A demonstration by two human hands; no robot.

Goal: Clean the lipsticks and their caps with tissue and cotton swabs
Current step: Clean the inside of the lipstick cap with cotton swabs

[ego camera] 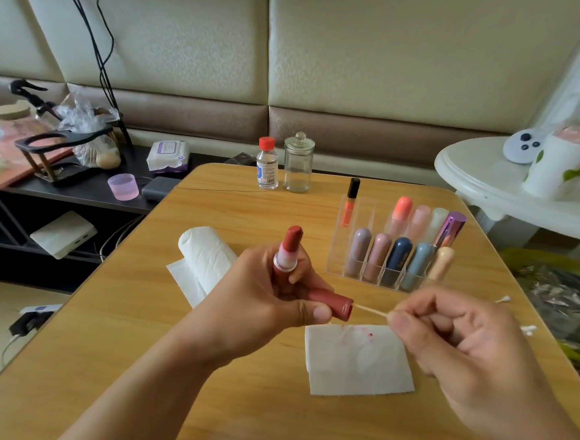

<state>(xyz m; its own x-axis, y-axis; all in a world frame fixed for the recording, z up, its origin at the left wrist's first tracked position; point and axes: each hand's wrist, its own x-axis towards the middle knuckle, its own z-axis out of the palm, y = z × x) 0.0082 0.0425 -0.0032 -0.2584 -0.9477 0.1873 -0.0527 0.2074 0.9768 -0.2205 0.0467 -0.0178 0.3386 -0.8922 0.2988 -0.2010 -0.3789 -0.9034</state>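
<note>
My left hand (269, 297) holds two things at once: an open reddish-brown lipstick (289, 249) standing upright with its bullet out, and its matching cap (331, 303) lying sideways with the mouth facing right. My right hand (455, 338) pinches a cotton swab (371, 310) whose tip is inside the cap's mouth. Below the cap lies a folded tissue (357, 360) with faint red stains. A roll of tissue (203, 255) sits to the left. Two more swabs (502, 299) (528, 328) lie on the table to the right.
A clear organiser (396, 248) holds several lipsticks and an orange gloss tube (351, 203). At the wooden table's (202, 368) far edge stand a red-capped bottle (267, 165) and an empty glass jar (298, 163). A cluttered dark shelf (78, 184) is left, a white round table (483, 185) right.
</note>
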